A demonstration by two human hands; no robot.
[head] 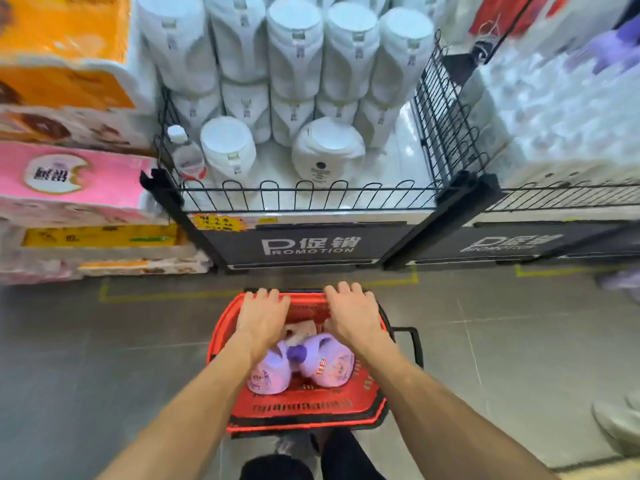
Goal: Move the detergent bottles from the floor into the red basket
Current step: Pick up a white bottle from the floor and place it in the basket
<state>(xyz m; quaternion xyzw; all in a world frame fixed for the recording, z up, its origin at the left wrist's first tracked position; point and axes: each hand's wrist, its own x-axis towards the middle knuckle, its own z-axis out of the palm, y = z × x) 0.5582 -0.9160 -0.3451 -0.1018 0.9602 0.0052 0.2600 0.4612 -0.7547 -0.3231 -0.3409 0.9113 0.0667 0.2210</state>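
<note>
A red plastic basket (pixel 304 407) stands on the grey floor just in front of my feet. Two purple detergent bottles lie side by side inside it, the left bottle (pixel 268 374) and the right bottle (pixel 329 365), which has a dark purple cap. My left hand (pixel 263 315) and my right hand (pixel 353 311) reach over the basket's far end, palms down, fingers spread over the far rim. Whether the fingers hook round the rim is hidden. Something pale lies in the basket between my hands.
A wire-fenced promotion bin (pixel 304 199) full of white packs stands right behind the basket. Stacked tissue packs (pixel 72 178) sit to the left. The basket's black handle (pixel 414 341) sticks out to the right. A shoe (pixel 620 424) is at the right edge.
</note>
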